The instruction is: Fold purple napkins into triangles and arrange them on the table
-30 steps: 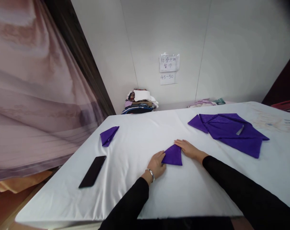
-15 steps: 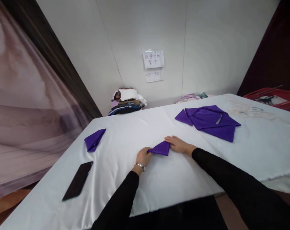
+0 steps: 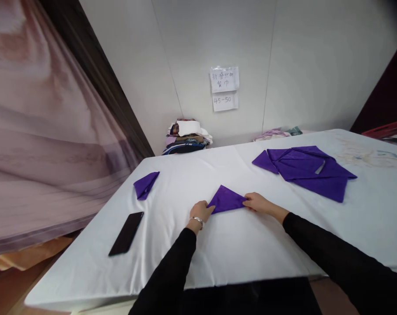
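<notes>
A purple cloth napkin [image 3: 227,199], folded to a triangle with its peak pointing away from me, lies between my hands on the white tablecloth [image 3: 237,249]. My left hand [image 3: 201,211] pinches the napkin's left corner, thumb on top; a silver bracelet circles that wrist. The right corner is pinched by my right hand [image 3: 256,203]. Off to the left sits another folded purple napkin [image 3: 146,185], narrow and standing slightly off the cloth. Several purple napkins [image 3: 311,168] lie overlapped in a flat pile at the right, with a small grey tag on top.
A black phone [image 3: 126,234] lies on the left of the table. Behind the table are a stack of folded clothes [image 3: 187,139] and a pinkish cloth heap [image 3: 272,134]. Paper signs [image 3: 224,87] hang on the wall. A curtain [image 3: 54,131] drapes at left; a red basket [image 3: 387,130] stands far right.
The folded napkin has turned, its peak now away from me and its long edge nearest. My right hand has shifted from its upper edge to its right corner. The view has swung left.
</notes>
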### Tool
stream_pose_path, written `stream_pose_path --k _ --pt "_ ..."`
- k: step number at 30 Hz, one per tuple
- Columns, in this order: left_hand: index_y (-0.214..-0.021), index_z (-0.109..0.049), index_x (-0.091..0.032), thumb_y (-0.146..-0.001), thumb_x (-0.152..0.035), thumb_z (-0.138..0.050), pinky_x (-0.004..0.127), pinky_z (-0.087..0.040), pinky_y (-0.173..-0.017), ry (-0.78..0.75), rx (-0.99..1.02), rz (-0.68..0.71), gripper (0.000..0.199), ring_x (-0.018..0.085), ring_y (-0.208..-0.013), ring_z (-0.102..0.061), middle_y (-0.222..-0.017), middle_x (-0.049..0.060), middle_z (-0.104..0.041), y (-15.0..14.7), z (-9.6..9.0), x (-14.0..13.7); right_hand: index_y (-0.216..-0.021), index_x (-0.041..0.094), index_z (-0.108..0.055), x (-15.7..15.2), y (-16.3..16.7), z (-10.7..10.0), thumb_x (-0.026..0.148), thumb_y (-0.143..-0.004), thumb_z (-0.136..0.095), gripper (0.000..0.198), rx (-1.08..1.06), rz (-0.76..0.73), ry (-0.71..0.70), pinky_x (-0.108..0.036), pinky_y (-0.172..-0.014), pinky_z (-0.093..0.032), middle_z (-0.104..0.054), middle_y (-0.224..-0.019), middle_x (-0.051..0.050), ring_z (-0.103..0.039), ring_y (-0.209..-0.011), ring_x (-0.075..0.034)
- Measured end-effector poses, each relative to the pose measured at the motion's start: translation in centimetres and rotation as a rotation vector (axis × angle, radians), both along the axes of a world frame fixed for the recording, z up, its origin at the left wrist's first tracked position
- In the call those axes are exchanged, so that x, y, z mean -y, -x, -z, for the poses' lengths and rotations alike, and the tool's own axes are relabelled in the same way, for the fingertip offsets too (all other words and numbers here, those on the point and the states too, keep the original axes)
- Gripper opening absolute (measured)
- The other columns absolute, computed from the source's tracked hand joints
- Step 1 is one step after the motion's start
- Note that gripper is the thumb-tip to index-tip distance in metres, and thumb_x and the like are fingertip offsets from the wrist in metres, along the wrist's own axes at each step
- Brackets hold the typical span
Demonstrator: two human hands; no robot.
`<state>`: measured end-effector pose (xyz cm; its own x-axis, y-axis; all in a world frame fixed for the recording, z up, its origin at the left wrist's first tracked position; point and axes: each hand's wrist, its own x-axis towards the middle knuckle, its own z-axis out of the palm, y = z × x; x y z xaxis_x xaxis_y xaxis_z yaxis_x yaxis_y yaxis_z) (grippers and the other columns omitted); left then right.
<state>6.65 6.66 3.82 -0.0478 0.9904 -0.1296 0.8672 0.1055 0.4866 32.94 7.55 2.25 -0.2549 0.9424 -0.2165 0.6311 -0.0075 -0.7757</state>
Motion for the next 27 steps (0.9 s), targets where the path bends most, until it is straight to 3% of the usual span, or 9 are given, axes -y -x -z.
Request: stream_pose_path --k 3,7,10,14,16,19,23,25,27 --pt "-0.086 -0.063 -0.018 -0.073 -0.043 -0.057 0.035 -0.044 -0.072 -0.085 -0.096 -0.002 0.029 0.023 -0.082 -0.059 -0.083 0.008 -0.065 -0.2 0.3 0.6 -0.064 0.017 -0.051 -0.1 0.0 -0.2 0.028 -0.073 -0.054 0.015 0.063 0.035 0.090 -0.021 -0.038 -0.033 -0.055 -0.046 0.003 -0.044 -0.032 -0.008" --pt "-0.110 -0.056 -0.018 -0.081 -0.036 -0.050 0.037 -0.035 -0.094 -0.208 -0.153 0.100 0.035 0.022 -0.109 -0.049 -0.113 0.009 -0.059 -1.3 -0.1 0.8 -0.066 0.018 -0.050 0.0 0.1 -0.4 0.034 -0.075 -0.054 0.019 0.110 0.067 0.153 -0.020 -0.036 -0.033 -0.056 -0.046 0.002 -0.048 -0.033 -0.009" --pt "-0.124 -0.046 -0.023 -0.087 -0.040 -0.041 0.036 -0.024 -0.106 -0.287 -0.165 0.284 0.041 0.018 -0.125 -0.035 -0.132 0.003 -0.047 -3.0 0.0 0.5 -0.068 0.018 -0.051 0.1 0.4 -0.5 0.036 -0.076 -0.055 0.021 0.151 0.075 0.173 -0.020 -0.035 -0.033 -0.056 -0.046 0.002 -0.049 -0.034 -0.010" --pt "-0.136 -0.030 -0.023 -0.088 -0.053 -0.027 0.050 -0.010 -0.109 -0.285 -0.271 0.571 0.057 0.022 -0.135 -0.015 -0.147 0.004 -0.026 -4.8 1.2 -0.3 -0.069 0.016 -0.055 0.2 0.3 -1.2 0.041 -0.077 -0.055 0.026 0.247 0.058 0.158 -0.023 -0.041 -0.038 -0.057 -0.047 -0.001 -0.054 -0.039 -0.014" --pt "-0.139 -0.025 -0.021 -0.086 -0.058 -0.022 0.051 -0.009 -0.109 -0.230 -0.322 0.617 0.064 0.023 -0.136 -0.011 -0.148 0.006 -0.022 -5.1 2.0 -0.6 -0.073 0.016 -0.059 0.5 0.0 -1.8 0.046 -0.077 -0.054 0.030 0.420 0.057 0.047 -0.027 -0.051 -0.043 -0.062 -0.058 -0.006 -0.061 -0.055 -0.019" --pt "-0.140 -0.021 -0.020 -0.086 -0.060 -0.019 0.050 -0.008 -0.109 -0.217 -0.365 0.634 0.068 0.023 -0.137 -0.006 -0.149 0.006 -0.019 -4.9 2.8 -0.9 -0.088 0.016 -0.062 1.1 0.5 -2.7 0.047 -0.082 -0.048 0.034 0.627 0.055 -0.283 -0.035 -0.072 -0.045 -0.066 -0.086 -0.012 -0.061 -0.088 -0.026" --pt "-0.142 -0.015 -0.022 -0.087 -0.054 -0.021 0.052 -0.009 -0.109 -0.238 -0.407 0.641 0.064 0.024 -0.137 -0.006 -0.150 0.005 -0.016 -4.8 3.1 -0.9 -0.117 0.018 -0.053 1.6 4.6 -3.2 0.044 -0.088 -0.038 0.042 0.363 -0.098 -0.667 -0.039 -0.098 -0.032 -0.051 -0.127 -0.013 -0.042 -0.119 -0.024" --pt "-0.142 -0.012 -0.023 -0.088 -0.049 -0.023 0.053 -0.008 -0.108 -0.245 -0.445 0.659 0.062 0.026 -0.137 -0.005 -0.150 0.004 -0.014 -4.9 3.1 -0.8 -0.128 0.020 -0.044 1.5 7.4 -2.9 0.048 -0.088 -0.036 0.049 0.272 -0.186 -0.692 -0.042 -0.104 -0.022 -0.037 -0.140 -0.010 -0.029 -0.129 -0.023" --pt "-0.143 -0.010 -0.023 -0.087 -0.046 -0.025 0.054 -0.005 -0.108 -0.251 -0.485 0.680 0.061 0.029 -0.137 -0.003 -0.150 0.004 -0.015 -4.9 3.2 -0.8 -0.134 0.019 -0.036 1.0 9.6 -2.3 0.051 -0.088 -0.033 0.056 0.264 -0.214 -0.624 -0.045 -0.107 -0.014 -0.026 -0.146 -0.010 -0.017 -0.134 -0.024"
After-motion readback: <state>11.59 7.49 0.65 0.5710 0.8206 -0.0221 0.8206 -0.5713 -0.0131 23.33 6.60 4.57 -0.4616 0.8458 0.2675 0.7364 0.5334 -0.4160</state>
